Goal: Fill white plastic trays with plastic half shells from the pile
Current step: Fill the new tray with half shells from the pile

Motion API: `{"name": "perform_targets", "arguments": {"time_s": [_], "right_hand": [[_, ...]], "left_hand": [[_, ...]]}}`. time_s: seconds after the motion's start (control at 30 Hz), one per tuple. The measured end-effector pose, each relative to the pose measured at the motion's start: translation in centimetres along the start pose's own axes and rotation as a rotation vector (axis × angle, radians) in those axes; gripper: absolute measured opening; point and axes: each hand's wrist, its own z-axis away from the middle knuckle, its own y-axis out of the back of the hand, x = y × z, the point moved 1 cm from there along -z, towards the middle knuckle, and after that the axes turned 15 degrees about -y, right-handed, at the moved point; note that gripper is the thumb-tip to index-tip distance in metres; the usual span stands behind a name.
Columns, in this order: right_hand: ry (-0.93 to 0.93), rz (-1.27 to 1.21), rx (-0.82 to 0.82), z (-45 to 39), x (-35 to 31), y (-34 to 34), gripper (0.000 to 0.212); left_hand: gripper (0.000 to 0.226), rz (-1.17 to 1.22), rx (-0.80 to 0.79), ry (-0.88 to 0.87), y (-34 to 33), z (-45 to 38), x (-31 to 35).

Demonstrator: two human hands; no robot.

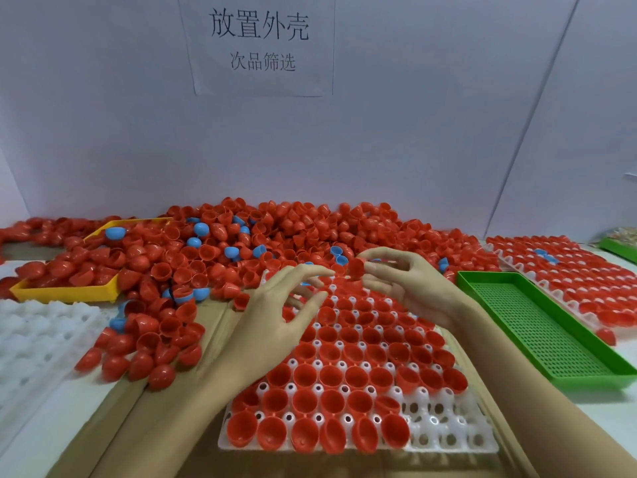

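Your white tray [448, 432] sits near and centre on brown cardboard [165, 401], most of its cups filled with red half shells; the near right corner of the tray shows bare white cups. To its right, just beside it, a green mesh tray [537, 326] runs from near to far, and beyond that a second white tray [517, 267] full of red shells, with a few blue ones in the middle, lies against the far right. One stray red shell [605, 336] rests between those two trays. On your left, a stack of bare white trays [38, 336] takes the near left, and a yellow tray [65, 294] lies farther off, half buried. The pile of half shells [275, 229], red with scattered blue, spreads along the far wall and spills down the left side of your tray.

Both forearms reach forward over the tray. Your left hand [275, 312] hovers palm down above the tray's far left part, fingers spread and loosely bent, holding nothing. Your right hand [403, 284] is turned palm toward the left hand, thumb and fingertips pinching a red half shell [355, 269] just above the tray's far edge, right where the pile meets it.
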Motion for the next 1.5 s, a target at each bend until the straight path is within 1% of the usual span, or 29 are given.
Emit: {"name": "perform_targets", "arguments": {"time_s": [0.1,0.17,0.23,0.33,0.47,0.53,0.63,0.67,0.73,0.83,0.9,0.97,1.03,1.1,1.17,1.27,1.5], "right_hand": [[0.054,0.061,-0.099,0.9,0.9,-1.0,0.035],[0.09,0.126,-0.141,1.3,1.2,-1.5,0.037],[0.122,0.165,-0.17,1.5,1.3,-1.7,0.035],[0.174,0.202,-0.157,1.7,1.4,-1.8,0.029],[0.199,0.212,-0.129,1.8,1.7,-2.1,0.026],[0.17,0.156,-0.152,1.9,1.8,-2.0,0.028],[0.131,0.111,-0.175,2.1,1.9,-1.9,0.027],[0.13,0.128,-0.176,2.1,1.9,-1.8,0.026],[0.129,0.212,-0.172,2.3,2.0,-1.9,0.026],[0.11,0.318,-0.23,2.6,1.9,-1.6,0.027],[0.103,0.295,-0.239,2.6,1.9,-0.8,0.029],[0.105,0.169,-0.188,2.5,1.7,0.3,0.031],[0.112,0.043,-0.123,2.5,1.7,1.4,0.032],[0.115,-0.02,-0.085,2.4,1.9,2.3,0.03],[0.113,-0.027,-0.069,2.3,2.1,2.8,0.03],[0.116,-0.014,-0.067,2.0,2.4,3.3,0.031],[0.107,-0.013,-0.075,1.7,2.6,3.1,0.028]], "left_hand": [[0.018,0.164,0.023,0.08,-0.9,-0.2,1.1],[0.008,0.185,0.031,0.117,-1.4,-0.1,1.3],[0.004,0.151,0.028,0.137,-1.6,0.1,1.2],[0.004,0.063,-0.003,0.114,-1.6,0.2,1.1],[0.007,0.035,-0.033,0.075,-1.9,0.2,1.6],[0.012,0.076,-0.021,0.097,-1.8,0.1,1.9],[0.029,0.238,-0.031,0.183,-1.8,0.0,2.3],[0.031,0.229,-0.031,0.186,-2.0,0.1,2.5],[0.024,0.112,-0.015,0.163,-2.5,0.3,2.8],[0.018,-0.005,-0.012,0.151,-2.7,0.4,3.4],[0.019,-0.006,-0.028,0.138,-2.6,0.3,3.9],[0.019,0.041,-0.082,0.117,-2.5,0.1,4.8],[0.018,0.089,-0.19,0.078,-3.0,0.3,6.1],[0.014,0.064,-0.303,0.026,-4.2,0.8,7.3],[0.01,-0.034,-0.39,-0.062,-5.6,1.4,8.3],[0.005,-0.162,-0.441,-0.152,-6.8,1.7,8.7],[0.009,-0.248,-0.553,-0.169,-8.0,2.0,8.7]]}}
